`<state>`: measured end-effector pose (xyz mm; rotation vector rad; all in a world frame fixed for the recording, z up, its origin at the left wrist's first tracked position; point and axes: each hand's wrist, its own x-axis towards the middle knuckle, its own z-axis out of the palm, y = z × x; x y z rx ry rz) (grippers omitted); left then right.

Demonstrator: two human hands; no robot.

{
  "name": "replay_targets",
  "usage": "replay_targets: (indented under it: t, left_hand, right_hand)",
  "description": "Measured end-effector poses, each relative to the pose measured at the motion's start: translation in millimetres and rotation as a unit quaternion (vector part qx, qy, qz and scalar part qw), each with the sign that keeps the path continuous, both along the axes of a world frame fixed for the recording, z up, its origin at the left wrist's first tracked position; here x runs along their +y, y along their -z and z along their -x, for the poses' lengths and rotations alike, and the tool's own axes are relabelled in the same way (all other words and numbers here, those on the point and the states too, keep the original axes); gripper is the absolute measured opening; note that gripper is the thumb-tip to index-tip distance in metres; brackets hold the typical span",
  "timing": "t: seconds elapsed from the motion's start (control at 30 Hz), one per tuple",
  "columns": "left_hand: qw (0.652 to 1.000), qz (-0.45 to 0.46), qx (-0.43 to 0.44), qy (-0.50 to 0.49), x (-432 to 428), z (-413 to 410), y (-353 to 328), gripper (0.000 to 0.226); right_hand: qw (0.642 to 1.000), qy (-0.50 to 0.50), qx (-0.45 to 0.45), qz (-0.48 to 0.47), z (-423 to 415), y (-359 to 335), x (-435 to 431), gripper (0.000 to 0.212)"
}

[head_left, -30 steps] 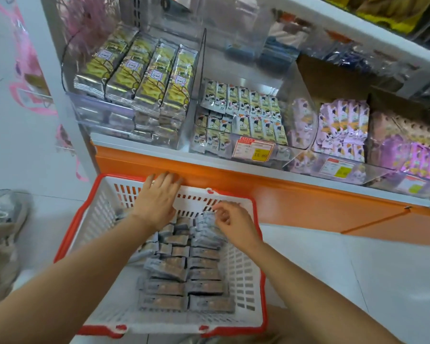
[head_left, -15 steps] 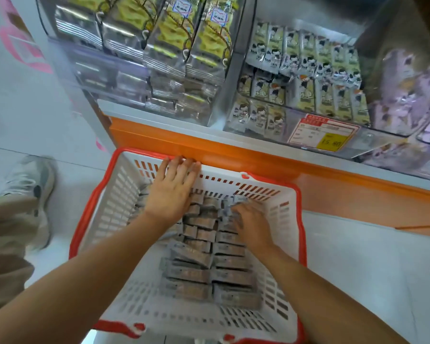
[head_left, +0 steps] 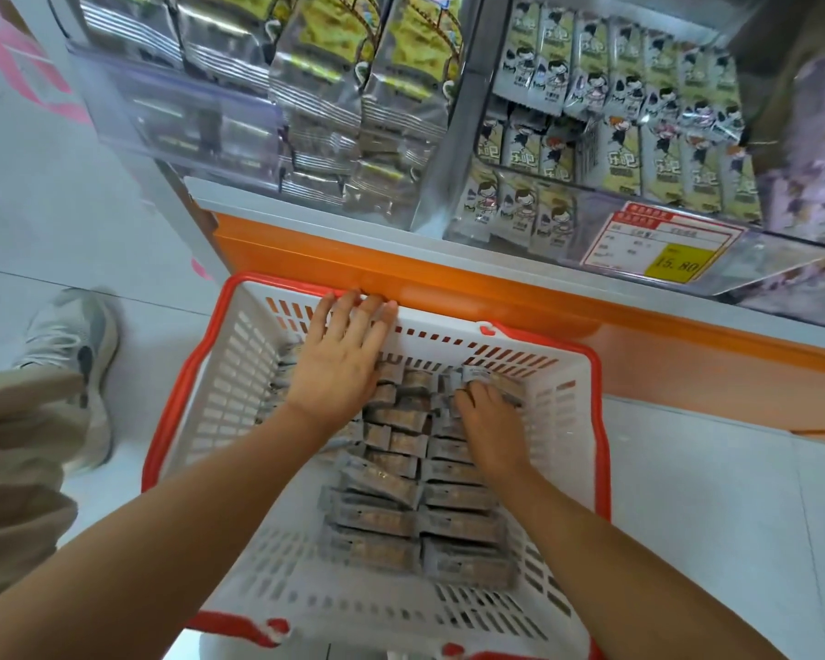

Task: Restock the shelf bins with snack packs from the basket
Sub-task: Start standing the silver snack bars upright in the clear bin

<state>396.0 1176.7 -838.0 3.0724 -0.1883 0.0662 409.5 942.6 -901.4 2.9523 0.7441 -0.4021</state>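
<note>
The right hand (head_left: 489, 423) curls its fingertips down among the grey snack packs (head_left: 401, 512), so the tips are hidden, and whether they pinch a pack cannot be told. Just left of that grip, the left hand (head_left: 339, 369) covers the packs under its palm. The packs' print is too blurred to read. Nearer than the grip, the bottom edge cuts off the basket (head_left: 239, 373). Beyond it, the shelf bins (head_left: 172, 121) run off the top, and the small print on the price tag (head_left: 658, 240) is illegible.

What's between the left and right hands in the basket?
Grey snack packs in the basket fill the gap between left hand and right hand; head view.
</note>
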Motion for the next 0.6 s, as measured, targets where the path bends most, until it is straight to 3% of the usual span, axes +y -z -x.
replay_targets:
  t: [0.2,0.33,0.47,0.6]
  left_hand:
    - [1.0,-0.01,0.021,-0.008,-3,1,-8,0.073]
    - [0.998,-0.018,0.051,-0.015,-7,4,-19,0.076]
    - [0.997,-0.008,0.075,-0.027,-14,6,-33,0.072]
    - [0.992,0.071,0.089,-0.055,-30,12,-57,0.055]
  right_hand:
    - [0.996,-0.022,-0.025,-0.086,5,-10,-6,0.056]
    - [0.98,0.03,0.005,-0.199,3,-32,-12,0.039]
    - [0.93,0.127,0.077,-0.337,1,-66,-15,0.028]
    - [0.888,0.17,0.092,-0.417,3,-105,-16,0.033]
